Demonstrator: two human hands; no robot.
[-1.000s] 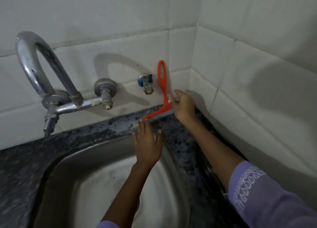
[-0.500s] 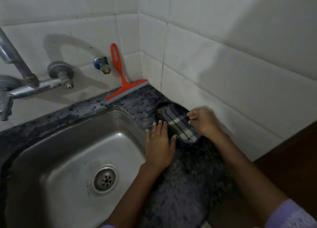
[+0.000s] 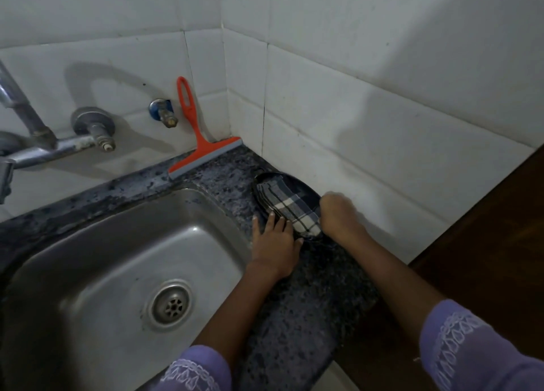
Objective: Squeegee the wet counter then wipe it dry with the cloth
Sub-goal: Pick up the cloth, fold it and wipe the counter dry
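Note:
The orange squeegee (image 3: pixel 196 143) leans against the tiled back wall, its blade on the dark speckled counter (image 3: pixel 309 296) in the corner. A folded blue-and-white checked cloth (image 3: pixel 290 208) lies in a dark oval dish (image 3: pixel 300 184) by the right wall. My right hand (image 3: pixel 338 214) has its fingers curled on the cloth's near end. My left hand (image 3: pixel 275 243) lies flat on the counter beside the dish, fingers straight and touching the dish's edge.
A steel sink (image 3: pixel 117 273) with a round drain (image 3: pixel 170 305) fills the left. A chrome tap (image 3: pixel 35 137) and a small blue-collared valve (image 3: pixel 162 112) stick out of the back wall. White tiles close the corner. A brown surface (image 3: pixel 485 243) lies right of the counter.
My right hand let go of the squeegee, left it leaning on the wall, and came back to the cloth in the dish. My left hand moved from the sink's back rim to beside the dish.

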